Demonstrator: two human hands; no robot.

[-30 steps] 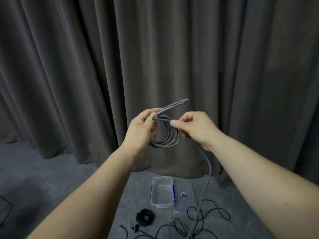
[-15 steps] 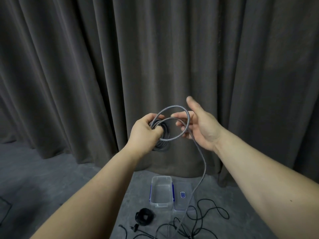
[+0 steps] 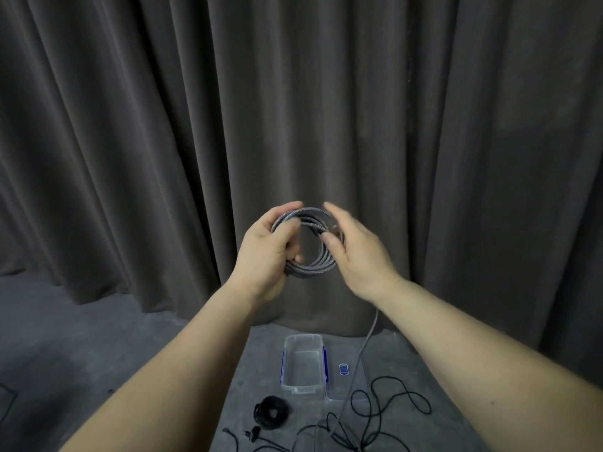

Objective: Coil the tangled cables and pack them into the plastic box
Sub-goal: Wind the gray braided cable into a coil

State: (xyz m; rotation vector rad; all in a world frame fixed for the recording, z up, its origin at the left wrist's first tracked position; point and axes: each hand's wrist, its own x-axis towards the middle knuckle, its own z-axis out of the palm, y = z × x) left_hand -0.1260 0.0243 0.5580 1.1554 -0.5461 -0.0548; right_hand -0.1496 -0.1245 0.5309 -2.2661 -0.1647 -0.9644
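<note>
Near the middle of the frame, the left hand (image 3: 266, 252) gripped the left side of the braided grey cable (image 3: 313, 261), which was wound into a coil of several loops held up before the dark curtain (image 3: 163, 125). The right hand (image 3: 354, 252) lay against the coil's right side, its fingers fairly straight; whether they pinched the strand could not be told through the blur. From behind that wrist the uncoiled tail (image 3: 370, 331) dropped to the floor at lower centre, where the clear plastic box (image 3: 303, 386) stood open beside its lid (image 3: 344, 370), a small coiled black cable (image 3: 270, 413) lay just left of and below it, and a loose black cable (image 3: 391, 402) sprawled to the right. The likeliest trouble seemed to be the tail: it ran down into the loose black cable, so pulling up more length could snag or drag that tangle along. The stiff braid might also spring open if the left grip slackened while the right hand reached for the next loop, and a coil wound too wide might not fit the narrow box. Compared with half a second earlier, the big open loop then carried by the right hand had been laid onto the bundle, and the right hand had closed in against the coil.
</note>
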